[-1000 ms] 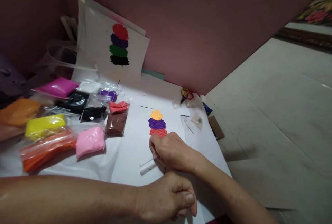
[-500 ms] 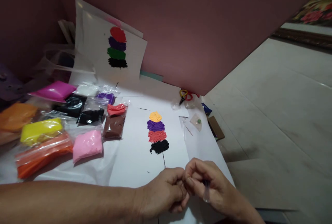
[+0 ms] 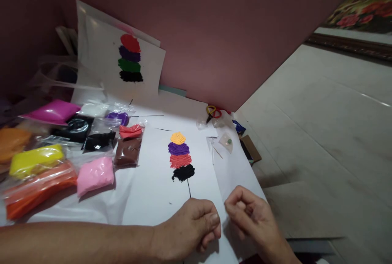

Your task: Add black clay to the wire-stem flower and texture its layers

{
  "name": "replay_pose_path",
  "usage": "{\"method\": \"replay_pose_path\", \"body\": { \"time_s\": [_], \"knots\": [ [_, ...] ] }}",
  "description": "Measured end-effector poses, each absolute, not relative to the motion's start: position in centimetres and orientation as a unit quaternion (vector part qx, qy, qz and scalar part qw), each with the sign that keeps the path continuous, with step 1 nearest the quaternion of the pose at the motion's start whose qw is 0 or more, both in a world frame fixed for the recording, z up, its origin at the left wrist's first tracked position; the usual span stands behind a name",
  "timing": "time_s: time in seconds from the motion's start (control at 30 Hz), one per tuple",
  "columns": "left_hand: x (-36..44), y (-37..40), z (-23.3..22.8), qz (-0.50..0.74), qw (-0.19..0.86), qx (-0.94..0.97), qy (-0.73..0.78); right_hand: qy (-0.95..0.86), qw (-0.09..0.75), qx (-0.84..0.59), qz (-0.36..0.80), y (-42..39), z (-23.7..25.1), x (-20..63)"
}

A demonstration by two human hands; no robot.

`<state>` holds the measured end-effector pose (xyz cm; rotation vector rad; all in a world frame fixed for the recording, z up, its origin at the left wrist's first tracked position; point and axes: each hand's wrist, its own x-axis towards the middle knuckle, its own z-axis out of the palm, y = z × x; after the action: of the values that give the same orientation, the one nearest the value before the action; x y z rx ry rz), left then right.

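Pink wall behind; white paper sheet [image 3: 153, 190] on the floor. Clay picture [image 3: 180, 156] (orange, purple, red, black dabs) lies mid-sheet: likely soft, smearable, so lift by paper edges. Left hand [image 3: 186, 231] loosely fisted, right hand [image 3: 249, 215] curled, apparently empty, both near edge. Clay bags [image 3: 61, 154] left.

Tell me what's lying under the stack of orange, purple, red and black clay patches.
The stack of four clay patches sits on a white paper sheet. A thin black line runs down from it. Whatever lies beneath the sheet is hidden.
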<state>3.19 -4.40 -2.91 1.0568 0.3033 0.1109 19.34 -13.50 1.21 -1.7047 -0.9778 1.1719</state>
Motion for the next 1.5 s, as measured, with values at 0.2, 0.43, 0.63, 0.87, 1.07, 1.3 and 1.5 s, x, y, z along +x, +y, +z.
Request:
{"method": "replay_pose_path", "body": {
  "time_s": [0.2,0.43,0.63,0.87,1.07,1.3,1.5],
  "knots": [
    [3.2,-4.2,-2.4,0.026,0.86,0.486,0.153,-0.38,0.609,-0.586,0.377,-10.4,4.5,19.4],
    [3.5,-4.2,-2.6,0.021,0.863,0.475,0.171,-0.509,0.596,-0.554,0.279,-5.4,3.7,17.9],
    [3.6,-4.2,-2.6,0.009,0.865,0.46,0.201,-0.613,0.504,-0.584,0.172,-5.8,-1.3,17.7],
    [3.5,-4.2,-3.6,0.039,0.881,0.455,0.126,-0.613,0.532,-0.553,0.189,-5.6,-3.1,17.4],
    [3.3,-4.0,-3.4,0.026,0.868,0.482,0.119,-0.591,0.52,-0.562,0.253,-4.9,-3.9,17.1],
    [3.3,-4.1,-3.2,0.031,0.859,0.493,0.134,-0.612,0.497,-0.569,0.236,-4.8,-3.1,17.0],
    [3.4,-4.2,-3.6,0.031,0.88,0.456,0.126,-0.565,0.53,-0.58,0.253,-4.7,-3.5,17.3]
  ]
}}
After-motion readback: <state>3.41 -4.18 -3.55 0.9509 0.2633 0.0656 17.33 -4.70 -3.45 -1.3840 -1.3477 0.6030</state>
